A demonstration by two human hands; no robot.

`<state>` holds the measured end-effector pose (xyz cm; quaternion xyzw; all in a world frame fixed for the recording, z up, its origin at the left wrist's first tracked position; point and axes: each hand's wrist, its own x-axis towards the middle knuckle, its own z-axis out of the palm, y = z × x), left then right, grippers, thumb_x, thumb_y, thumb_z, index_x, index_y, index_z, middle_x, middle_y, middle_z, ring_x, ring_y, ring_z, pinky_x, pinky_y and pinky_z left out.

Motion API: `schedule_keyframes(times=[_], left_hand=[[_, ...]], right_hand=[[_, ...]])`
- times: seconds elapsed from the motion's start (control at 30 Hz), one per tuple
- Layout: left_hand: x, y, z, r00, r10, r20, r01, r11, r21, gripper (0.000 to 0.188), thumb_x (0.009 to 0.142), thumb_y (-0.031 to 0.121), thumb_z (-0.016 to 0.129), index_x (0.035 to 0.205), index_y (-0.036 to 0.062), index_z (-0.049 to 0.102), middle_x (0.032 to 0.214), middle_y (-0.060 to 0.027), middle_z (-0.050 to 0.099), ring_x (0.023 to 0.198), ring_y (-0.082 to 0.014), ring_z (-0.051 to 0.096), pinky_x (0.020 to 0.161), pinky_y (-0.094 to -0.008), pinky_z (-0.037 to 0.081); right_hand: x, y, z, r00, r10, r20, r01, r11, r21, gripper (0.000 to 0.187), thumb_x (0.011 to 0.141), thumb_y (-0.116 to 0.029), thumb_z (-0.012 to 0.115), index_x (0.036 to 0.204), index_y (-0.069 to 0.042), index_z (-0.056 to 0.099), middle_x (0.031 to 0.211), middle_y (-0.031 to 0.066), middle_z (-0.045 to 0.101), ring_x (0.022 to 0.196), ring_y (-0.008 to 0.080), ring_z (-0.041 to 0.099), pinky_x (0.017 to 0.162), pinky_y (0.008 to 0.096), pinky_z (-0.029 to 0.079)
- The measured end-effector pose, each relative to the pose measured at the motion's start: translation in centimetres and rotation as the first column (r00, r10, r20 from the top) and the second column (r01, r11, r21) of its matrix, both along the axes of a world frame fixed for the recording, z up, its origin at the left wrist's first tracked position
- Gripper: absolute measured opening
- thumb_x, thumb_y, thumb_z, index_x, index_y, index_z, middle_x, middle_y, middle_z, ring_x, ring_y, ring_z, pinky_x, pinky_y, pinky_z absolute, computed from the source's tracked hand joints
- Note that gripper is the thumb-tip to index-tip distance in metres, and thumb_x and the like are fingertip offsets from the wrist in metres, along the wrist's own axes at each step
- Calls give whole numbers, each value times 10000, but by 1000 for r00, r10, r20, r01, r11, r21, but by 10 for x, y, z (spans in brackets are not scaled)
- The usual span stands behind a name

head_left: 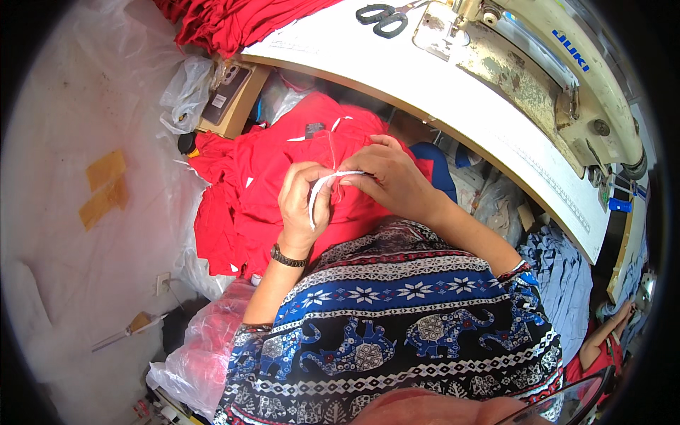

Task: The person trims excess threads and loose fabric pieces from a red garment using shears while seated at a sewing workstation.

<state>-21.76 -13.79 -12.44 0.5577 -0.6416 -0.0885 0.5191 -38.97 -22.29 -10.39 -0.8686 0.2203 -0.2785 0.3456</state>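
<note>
Above my lap, my left hand [303, 200] pinches a narrow white strip [315, 197] that looks like fabric tape. Close beside it, my right hand [391, 177] grips the other part of the same strip, with its fingers bent. Between the fingertips the strip bends, one end hanging down along my left palm. A thin reddish thread stands up near the pinch. Red garments [273, 170] lie heaped beneath both hands, with small white pieces and a dark label [314, 129] showing. The fingers hide how the strip meets the red cloth.
A white sewing table [340, 35] curves across the top, bearing black-handled scissors [382, 19] and a worn sewing machine [510, 67]. More red cloth [234, 21] lies at its left end. A cardboard box [241, 106] stands below. Blue-grey cloth [559, 276] and another person's arm [602, 336] are at right.
</note>
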Motion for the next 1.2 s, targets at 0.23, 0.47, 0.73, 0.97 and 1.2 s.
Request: schedule_keyframes(times=[0.23, 0.47, 0.73, 0.97, 1.2], left_hand=[[-4, -4, 4, 998, -26, 60, 23, 998, 57, 150, 750, 38, 721, 893, 35, 676, 815, -85, 569, 750, -211, 565, 665, -297, 454], [0, 0, 32, 994, -21, 106, -7, 966, 257, 225, 658, 59, 776, 876, 108, 751, 747, -18, 466, 757, -170, 460, 685, -287, 380], [4, -3, 33, 981, -8, -194, 76, 934, 348, 161, 742, 48, 752, 901, 71, 747, 799, -20, 553, 784, -130, 513, 692, -249, 421], [-4, -11, 23, 945, -13, -327, 154, 899, 410, 94, 804, 45, 701, 894, 19, 711, 861, -59, 625, 805, -147, 581, 729, -254, 450], [-4, -22, -5, 573, 64, -817, 417, 836, 358, 181, 939, 148, 567, 995, -11, 634, 930, -51, 652, 831, -91, 577, 735, -228, 452]], right_hand=[[9, 0, 6, 1000, 24, -9, -24, 1000, -4, 712, 661, -404, 774, 1258, -103, 528, 1240, 114, 553, 1145, 274, 512, 976, 440, 331], [26, -8, 2, 979, 130, -160, -131, 991, 5, 721, 661, -398, 767, 1270, -102, 521, 1247, 86, 564, 1176, 288, 498, 1008, 544, 264], [9, -4, 1, 993, -27, -114, 29, 1000, 8, 322, 769, -287, 673, 1061, -151, 662, 1005, 17, 657, 1018, 220, 565, 985, 514, 283], [-4, -3, -3, 992, -120, 32, 101, 926, 363, 167, 795, -183, 698, 936, -94, 703, 816, 48, 680, 738, 152, 623, 798, 354, 439], [-6, -10, -39, 958, -182, 220, -80, 569, 818, 64, 859, -76, 669, 858, -13, 680, 784, -33, 631, 737, 28, 545, 667, 198, 431]])
